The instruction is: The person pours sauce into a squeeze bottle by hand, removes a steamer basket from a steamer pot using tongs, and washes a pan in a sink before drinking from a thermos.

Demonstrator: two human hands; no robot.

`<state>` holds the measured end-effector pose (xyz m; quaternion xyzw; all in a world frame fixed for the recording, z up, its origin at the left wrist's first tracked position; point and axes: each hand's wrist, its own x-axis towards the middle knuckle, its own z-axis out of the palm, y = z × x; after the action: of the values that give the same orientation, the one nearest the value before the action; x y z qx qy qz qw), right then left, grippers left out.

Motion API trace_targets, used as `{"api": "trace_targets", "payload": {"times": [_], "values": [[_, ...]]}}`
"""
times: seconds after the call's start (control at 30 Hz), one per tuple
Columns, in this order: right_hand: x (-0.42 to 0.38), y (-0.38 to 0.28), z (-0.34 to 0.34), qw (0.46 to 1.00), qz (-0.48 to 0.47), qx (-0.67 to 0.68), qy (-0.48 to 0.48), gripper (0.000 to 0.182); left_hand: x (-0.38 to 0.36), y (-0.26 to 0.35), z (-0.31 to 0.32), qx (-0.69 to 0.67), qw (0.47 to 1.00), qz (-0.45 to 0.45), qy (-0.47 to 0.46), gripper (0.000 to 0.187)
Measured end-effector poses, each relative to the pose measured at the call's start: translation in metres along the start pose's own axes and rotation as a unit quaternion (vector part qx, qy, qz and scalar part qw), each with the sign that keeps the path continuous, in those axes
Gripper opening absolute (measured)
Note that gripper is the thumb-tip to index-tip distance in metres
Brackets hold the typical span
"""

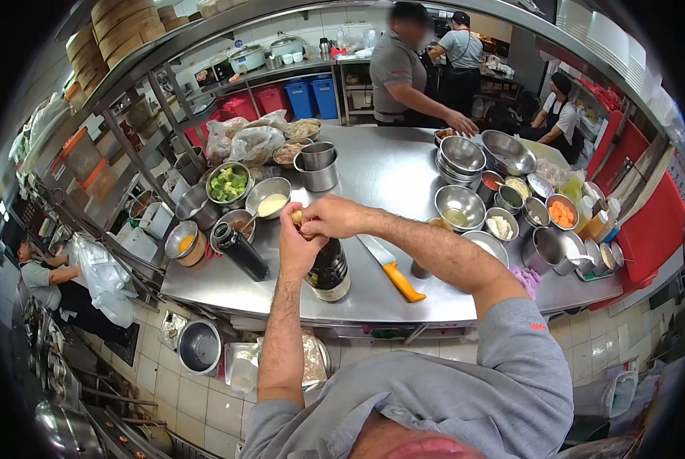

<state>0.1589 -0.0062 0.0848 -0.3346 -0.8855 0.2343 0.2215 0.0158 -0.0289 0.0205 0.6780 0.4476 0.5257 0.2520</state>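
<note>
A dark glass bottle [329, 277] with a pale label stands near the front edge of the steel table. My left hand [300, 246] is closed around its neck. Over the mouth, my right hand [335, 217] is closed with its fingertips pressed against the left hand's. A small tan piece [297, 217] like a stopper shows between the fingers; I cannot tell what exactly the right hand grips. Left of the bottle is a black flask [240, 251]. To its right lies a knife with a yellow handle [404, 282].
Bowls of broccoli [228, 183] and pale liquid [271, 203] stand at the left. Stacked steel bowls [462, 156], carrots [561, 213] and squeeze bottles [596, 223] crowd the right. Across the table, a person [407, 73] reaches toward bowls. Another person [48, 279] is at far left.
</note>
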Motion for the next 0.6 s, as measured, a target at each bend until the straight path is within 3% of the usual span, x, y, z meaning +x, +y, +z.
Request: {"api": "trace_targets", "payload": {"times": [0.1, 0.17, 0.27, 0.43, 0.57, 0.6], "values": [[0.006, -0.005, 0.001, 0.998, 0.034, -0.053, -0.024, 0.022, 0.005, 0.001, 0.000, -0.005, 0.999, -0.021, -0.034, 0.068], [0.018, 0.001, 0.005, 0.999, 0.040, -0.020, -0.010, 0.023, 0.005, -0.007, 0.001, -0.058, 0.998, 0.000, -0.025, 0.066], [0.030, -0.003, 0.001, 0.984, 0.147, 0.031, -0.094, 0.024, 0.001, -0.009, 0.004, -0.076, 0.997, 0.009, -0.003, 0.064], [0.040, -0.013, -0.004, 0.985, 0.117, -0.066, -0.112, 0.024, 0.000, -0.006, 0.001, -0.119, 0.993, -0.019, -0.009, 0.065], [0.037, 0.000, -0.003, 0.993, 0.080, -0.008, -0.092, 0.029, 0.002, -0.012, -0.002, -0.087, 0.996, -0.018, -0.005, 0.065], [0.035, 0.004, -0.006, 0.987, 0.102, 0.079, -0.096, 0.030, 0.005, -0.012, 0.000, -0.074, 0.997, -0.010, -0.003, 0.065]]}}
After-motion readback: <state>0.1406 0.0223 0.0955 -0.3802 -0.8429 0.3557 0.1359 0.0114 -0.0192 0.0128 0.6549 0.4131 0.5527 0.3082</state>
